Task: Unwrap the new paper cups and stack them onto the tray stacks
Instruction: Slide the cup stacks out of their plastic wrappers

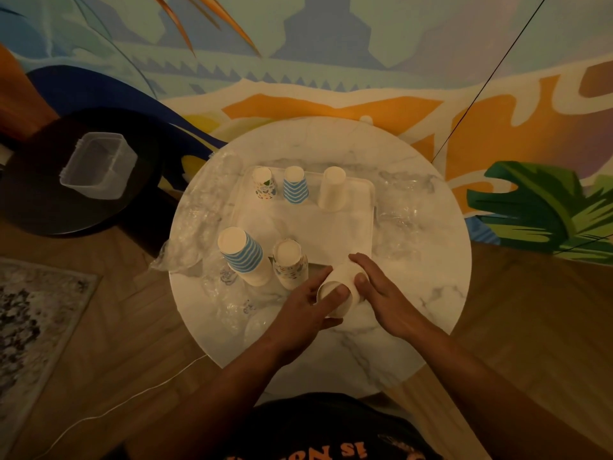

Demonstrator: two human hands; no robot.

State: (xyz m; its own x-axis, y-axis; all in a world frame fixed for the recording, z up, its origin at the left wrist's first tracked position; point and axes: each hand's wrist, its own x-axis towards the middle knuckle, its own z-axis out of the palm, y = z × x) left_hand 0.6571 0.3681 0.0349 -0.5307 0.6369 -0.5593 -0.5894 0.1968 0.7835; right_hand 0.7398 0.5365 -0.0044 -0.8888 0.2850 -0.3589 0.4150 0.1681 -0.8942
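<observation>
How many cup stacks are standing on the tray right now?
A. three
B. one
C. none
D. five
A, three: a dotted patterned stack, a blue striped stack and a plain white stack stand upside down in a row along the far side of the tray; the other stacks are on the marble table, off the tray.

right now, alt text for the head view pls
Both hands, left and right, hold a plain white cup stack over a round marble table. Three stacks stand on a tray; two more stand beside it amid plastic wrap.
</observation>
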